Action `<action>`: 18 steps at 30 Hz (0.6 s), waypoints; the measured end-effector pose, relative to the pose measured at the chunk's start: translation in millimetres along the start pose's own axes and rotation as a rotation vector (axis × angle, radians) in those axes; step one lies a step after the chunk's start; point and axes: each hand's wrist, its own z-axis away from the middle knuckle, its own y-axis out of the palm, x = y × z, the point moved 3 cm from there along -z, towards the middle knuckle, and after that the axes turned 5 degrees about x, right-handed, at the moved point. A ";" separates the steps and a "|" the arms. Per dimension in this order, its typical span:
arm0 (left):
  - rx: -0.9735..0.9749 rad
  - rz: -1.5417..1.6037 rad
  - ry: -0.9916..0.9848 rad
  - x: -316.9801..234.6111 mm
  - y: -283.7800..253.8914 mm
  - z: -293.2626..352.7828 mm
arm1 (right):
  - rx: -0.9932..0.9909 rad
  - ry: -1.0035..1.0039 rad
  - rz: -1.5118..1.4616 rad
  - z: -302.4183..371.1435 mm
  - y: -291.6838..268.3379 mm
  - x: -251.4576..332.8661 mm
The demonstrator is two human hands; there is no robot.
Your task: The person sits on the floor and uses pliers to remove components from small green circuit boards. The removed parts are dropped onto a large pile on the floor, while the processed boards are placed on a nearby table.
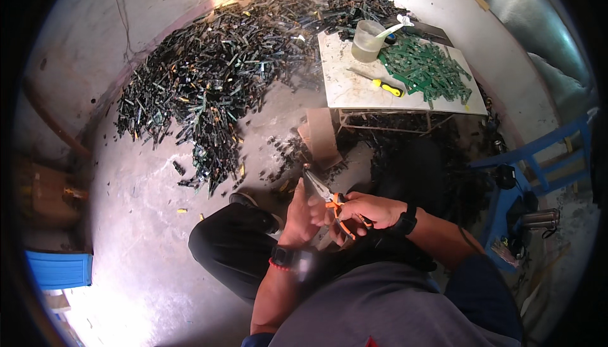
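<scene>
My right hand [370, 211] grips a pair of long-nose pliers [322, 188] with orange and black handles. The jaws point up and left, and a tiny coppery piece [307, 166] shows at their tips. Close beside the jaws is my left hand [303, 217], one finger reaching upward. Its other fingers are smeared by motion, so whether they hold anything is unclear. Beyond both hands, small dark bits [285, 160] are scattered on the floor around a piece of brown cardboard [323, 138].
A large heap of dark narrow strips [209, 81] spreads across the far floor. On a low white-topped table [339, 90] are green circuit-board strips [424, 68], a yellow-and-black screwdriver [387, 88] and a translucent cup [366, 43]. Blue furniture [538, 157] stands at right; a blue box [60, 269], left.
</scene>
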 end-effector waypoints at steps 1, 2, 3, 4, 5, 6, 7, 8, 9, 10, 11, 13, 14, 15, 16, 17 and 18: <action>-0.038 -0.010 -0.005 -0.3 -1.2 0.5 | 0.007 -0.020 -0.028 -0.1 5.8 3.4; -0.077 -0.019 -0.011 -0.5 -2.2 0.8 | 0.025 -0.008 -0.070 -0.9 7.4 3.0; -0.116 -0.029 -0.018 -0.4 -1.6 1.1 | 0.043 0.003 -0.114 -1.1 8.6 1.7; -0.168 -0.035 -0.014 -0.3 0.5 2.1 | 0.060 0.015 -0.158 -1.4 9.9 0.4; -0.221 -0.041 -0.010 -0.1 4.9 3.9 | 0.058 0.022 -0.198 -2.4 11.1 -0.9; -0.274 -0.045 -0.006 -0.3 7.2 5.7 | 0.057 0.031 -0.238 -3.8 13.1 -2.2; -0.268 -0.022 -0.007 0.9 1.4 3.6 | 0.055 0.040 -0.278 -5.4 14.9 -3.0; -0.262 0.001 -0.009 2.7 -9.5 -0.6 | 0.047 0.027 -0.308 -6.8 17.5 -1.9; -0.255 0.023 -0.012 1.6 -9.4 -1.6 | 0.036 0.013 -0.338 -7.2 20.6 0.1; -0.235 -0.033 -0.027 1.2 -7.2 -0.9 | 0.024 -0.001 -0.368 -6.9 22.2 1.0; -0.216 -0.089 -0.043 0.5 -3.3 1.0 | 0.063 0.014 -0.387 -9.5 17.0 -4.8; -0.181 -0.161 -0.054 -1.2 -0.4 2.7 | 0.049 -0.021 -0.414 -13.2 19.9 -6.7; -0.164 -0.176 -0.052 -0.9 -2.5 1.9 | 0.041 -0.039 -0.427 -14.4 21.1 -8.1; -0.147 -0.191 -0.050 -0.8 -3.7 1.3 | 0.039 -0.047 -0.409 -15.3 20.9 -10.8; -0.161 -0.165 -0.063 0.0 -4.4 1.2 | 0.030 -0.038 -0.411 -14.5 22.0 -11.5; -0.176 -0.139 -0.076 1.1 -4.7 0.9 | 0.022 -0.028 -0.414 -12.7 23.6 -11.5; -0.191 -0.113 -0.088 1.9 -5.4 0.9 | 0.014 -0.019 -0.416 -11.4 24.3 -11.4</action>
